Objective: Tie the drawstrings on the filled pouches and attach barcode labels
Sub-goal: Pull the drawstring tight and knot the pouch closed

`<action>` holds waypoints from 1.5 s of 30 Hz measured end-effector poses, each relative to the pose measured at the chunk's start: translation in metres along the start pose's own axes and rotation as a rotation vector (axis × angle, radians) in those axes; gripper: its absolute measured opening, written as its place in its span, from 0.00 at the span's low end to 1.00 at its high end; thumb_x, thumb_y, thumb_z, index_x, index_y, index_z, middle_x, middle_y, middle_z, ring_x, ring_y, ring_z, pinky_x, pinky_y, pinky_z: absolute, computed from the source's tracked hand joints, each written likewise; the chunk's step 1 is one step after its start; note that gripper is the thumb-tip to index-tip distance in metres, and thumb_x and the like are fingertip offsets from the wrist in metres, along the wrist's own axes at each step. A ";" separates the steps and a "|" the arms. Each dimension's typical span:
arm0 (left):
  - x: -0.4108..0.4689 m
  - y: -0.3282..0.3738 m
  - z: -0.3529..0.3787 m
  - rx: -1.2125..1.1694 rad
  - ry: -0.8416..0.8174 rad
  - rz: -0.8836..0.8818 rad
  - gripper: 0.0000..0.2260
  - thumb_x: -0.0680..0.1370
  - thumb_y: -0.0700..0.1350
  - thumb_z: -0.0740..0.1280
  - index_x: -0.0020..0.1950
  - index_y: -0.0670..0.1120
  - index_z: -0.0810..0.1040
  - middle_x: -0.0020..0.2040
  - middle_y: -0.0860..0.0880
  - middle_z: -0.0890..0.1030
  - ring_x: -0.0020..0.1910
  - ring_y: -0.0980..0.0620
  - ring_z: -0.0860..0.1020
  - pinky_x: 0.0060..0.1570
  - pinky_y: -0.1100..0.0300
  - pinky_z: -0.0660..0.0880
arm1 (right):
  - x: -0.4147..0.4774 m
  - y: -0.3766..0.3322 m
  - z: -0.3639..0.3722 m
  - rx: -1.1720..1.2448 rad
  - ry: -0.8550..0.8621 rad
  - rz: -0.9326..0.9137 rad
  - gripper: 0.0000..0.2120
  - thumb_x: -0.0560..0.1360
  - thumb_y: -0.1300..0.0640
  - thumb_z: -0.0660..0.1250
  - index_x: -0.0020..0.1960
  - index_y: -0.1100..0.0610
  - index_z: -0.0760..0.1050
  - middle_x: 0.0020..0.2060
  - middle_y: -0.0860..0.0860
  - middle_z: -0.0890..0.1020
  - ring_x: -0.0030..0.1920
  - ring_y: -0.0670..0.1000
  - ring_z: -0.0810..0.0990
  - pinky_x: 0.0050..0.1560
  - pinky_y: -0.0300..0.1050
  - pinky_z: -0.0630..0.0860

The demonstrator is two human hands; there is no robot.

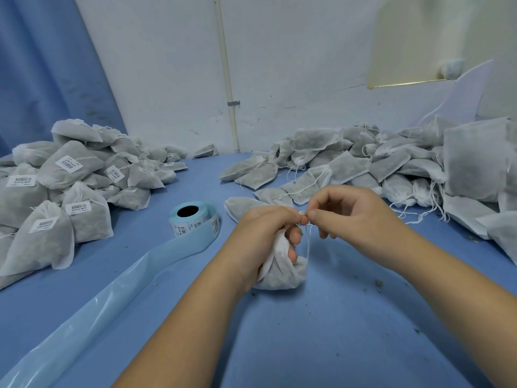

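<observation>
At the middle of the blue-covered table (279,345), between a heap of labelled pouches (70,175) on the left and a heap of untied ones (391,161) on the right, I see a small white non-woven filled pouch (282,273); the left hand (260,233) grips its gathered neck, fingers curled round the fabric. The right hand (349,217) meets it just above, and thumb and forefinger of each hand pinch the thin white drawstring (308,242), so I judge the tying step is under way, with the knot not yet drawn tight. The next move calls for pulling the knot snug, then peeling a barcode label from the pale blue label roll (193,217) nearby on the left.
</observation>
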State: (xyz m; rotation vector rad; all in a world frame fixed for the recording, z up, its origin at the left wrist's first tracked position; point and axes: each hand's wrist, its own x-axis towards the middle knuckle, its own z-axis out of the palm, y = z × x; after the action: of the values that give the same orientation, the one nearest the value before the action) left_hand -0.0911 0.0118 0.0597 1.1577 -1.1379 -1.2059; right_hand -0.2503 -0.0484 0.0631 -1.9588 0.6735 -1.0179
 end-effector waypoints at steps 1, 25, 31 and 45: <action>0.000 0.000 0.000 -0.001 -0.007 -0.002 0.13 0.77 0.40 0.65 0.32 0.46 0.79 0.28 0.47 0.75 0.22 0.51 0.71 0.25 0.65 0.69 | 0.000 0.000 0.000 -0.003 0.000 -0.002 0.08 0.74 0.65 0.69 0.38 0.54 0.80 0.30 0.46 0.81 0.31 0.45 0.76 0.33 0.33 0.72; -0.002 -0.005 0.004 0.216 -0.043 0.021 0.05 0.66 0.44 0.66 0.31 0.46 0.79 0.26 0.48 0.75 0.23 0.53 0.71 0.26 0.63 0.71 | -0.004 -0.003 -0.004 -0.074 -0.172 0.083 0.13 0.69 0.69 0.68 0.34 0.53 0.78 0.29 0.48 0.77 0.30 0.44 0.70 0.32 0.35 0.68; -0.003 0.000 0.002 0.276 -0.073 0.020 0.08 0.70 0.45 0.68 0.31 0.50 0.81 0.27 0.49 0.77 0.25 0.54 0.72 0.29 0.62 0.73 | -0.003 -0.004 -0.008 -0.079 -0.213 0.091 0.15 0.68 0.70 0.67 0.32 0.51 0.78 0.28 0.44 0.76 0.30 0.44 0.70 0.32 0.35 0.68; -0.005 -0.001 0.001 0.437 -0.002 0.074 0.11 0.75 0.40 0.72 0.33 0.46 0.78 0.26 0.52 0.79 0.25 0.59 0.74 0.30 0.70 0.71 | -0.003 -0.002 -0.012 -0.099 -0.337 0.183 0.13 0.69 0.68 0.66 0.33 0.52 0.78 0.27 0.48 0.77 0.30 0.46 0.75 0.35 0.38 0.71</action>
State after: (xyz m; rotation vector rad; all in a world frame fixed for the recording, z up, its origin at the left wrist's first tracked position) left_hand -0.0926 0.0169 0.0591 1.4224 -1.4789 -0.9241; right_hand -0.2624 -0.0499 0.0678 -2.0467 0.7062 -0.5358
